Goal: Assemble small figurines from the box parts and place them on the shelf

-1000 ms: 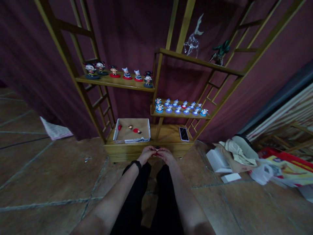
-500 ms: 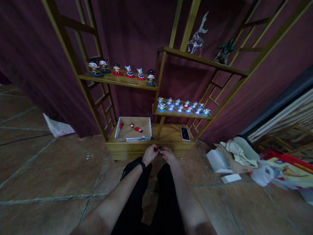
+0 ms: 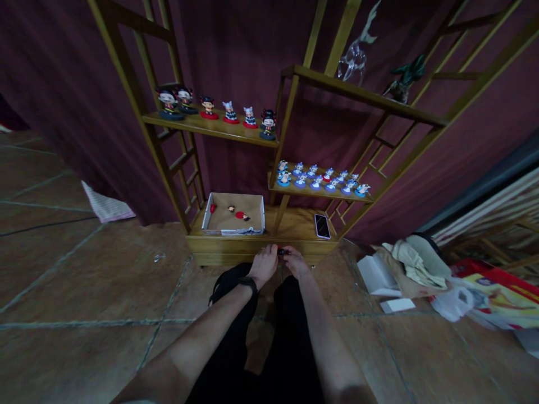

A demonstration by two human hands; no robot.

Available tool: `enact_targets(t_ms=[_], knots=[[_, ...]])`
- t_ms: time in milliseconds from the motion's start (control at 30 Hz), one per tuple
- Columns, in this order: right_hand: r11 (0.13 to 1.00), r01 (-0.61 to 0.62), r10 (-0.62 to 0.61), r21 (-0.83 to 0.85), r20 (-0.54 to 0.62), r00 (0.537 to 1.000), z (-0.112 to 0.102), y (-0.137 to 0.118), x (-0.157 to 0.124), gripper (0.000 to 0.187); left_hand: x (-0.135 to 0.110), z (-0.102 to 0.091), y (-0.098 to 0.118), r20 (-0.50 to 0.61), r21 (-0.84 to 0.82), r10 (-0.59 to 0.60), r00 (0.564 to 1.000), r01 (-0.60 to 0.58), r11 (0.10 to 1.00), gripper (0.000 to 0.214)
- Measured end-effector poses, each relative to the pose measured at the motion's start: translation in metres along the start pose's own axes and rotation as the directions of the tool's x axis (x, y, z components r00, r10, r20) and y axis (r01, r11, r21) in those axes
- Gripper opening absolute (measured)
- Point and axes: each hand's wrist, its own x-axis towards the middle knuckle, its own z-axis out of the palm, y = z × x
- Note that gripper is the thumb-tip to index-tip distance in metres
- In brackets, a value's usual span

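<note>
My left hand (image 3: pixel 263 262) and my right hand (image 3: pixel 296 262) meet in front of the wooden shelf unit's bottom board (image 3: pixel 295 227). Both pinch a small dark and red figurine (image 3: pixel 281 252) between their fingertips. A black band circles my left wrist. Just beyond the hands stands an open cardboard box (image 3: pixel 233 215) with a few small red and dark figurine parts inside. A phone (image 3: pixel 322 225) lies flat on the board to the right.
Several figurines on red and dark bases line the left shelf (image 3: pixel 214 126). Many blue-based figurines fill the lower right shelf (image 3: pixel 322 191). A glass deer (image 3: pixel 356 53) and a dark green statue (image 3: pixel 404 81) stand on top. Bags, cloth and white boxes (image 3: pixel 421 272) lie on the tiled floor at right.
The view has shifted, so the shelf sits higher and further right in frame. My hands stay together on the small figurine, now a little nearer the shelf's base.
</note>
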Motion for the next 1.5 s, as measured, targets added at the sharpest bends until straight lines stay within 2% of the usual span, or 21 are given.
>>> enact_targets(t_ms=[200, 467, 767, 1000, 1133, 1267, 1367, 1500], knots=[[0.997, 0.046, -0.047, -0.056, -0.008, 0.999, -0.004, -0.005, -0.009, 0.024, -0.004, 0.004, 0.003, -0.033, 0.095, 0.109, 0.994, -0.105, 0.99, 0.025], [0.995, 0.08, -0.08, -0.058, 0.01, 0.997, -0.013, -0.007, -0.011, 0.026, -0.005, 0.005, 0.003, -0.027, 0.112, 0.216, 0.976, -0.212, 0.971, 0.033], [0.985, 0.112, -0.11, -0.13, 0.018, 0.994, -0.019, -0.008, -0.013, 0.028, -0.006, 0.006, 0.002, -0.041, 0.126, 0.27, 0.962, -0.263, 0.956, 0.032], [0.977, 0.138, -0.137, -0.16, 0.023, 0.99, -0.018, -0.006, -0.012, 0.028, -0.006, 0.004, 0.004, -0.012, 0.142, 0.261, 0.965, -0.257, 0.956, 0.03], [0.978, 0.121, -0.121, -0.169, 0.011, 0.993, -0.017, -0.007, -0.013, 0.026, -0.005, -0.001, 0.002, 0.028, 0.017, 0.179, 0.983, -0.18, 0.984, 0.027], [0.987, 0.055, -0.054, -0.153, 0.01, 0.998, -0.015, -0.008, -0.014, 0.025, 0.001, 0.0, -0.003, 0.021, -0.216, 0.055, 0.998, -0.05, 0.975, 0.018], [0.997, 0.007, -0.005, -0.079, 0.029, 1.0, -0.013, -0.007, -0.012, 0.028, 0.009, 0.006, -0.01, -0.03, -0.408, -0.026, 0.999, 0.011, 0.913, 0.012], [1.0, -0.005, 0.005, -0.008, 0.043, 0.999, -0.012, -0.005, -0.01, 0.03, 0.02, 0.016, -0.019, -0.034, -0.633, -0.111, 0.993, 0.065, 0.771, 0.005]])
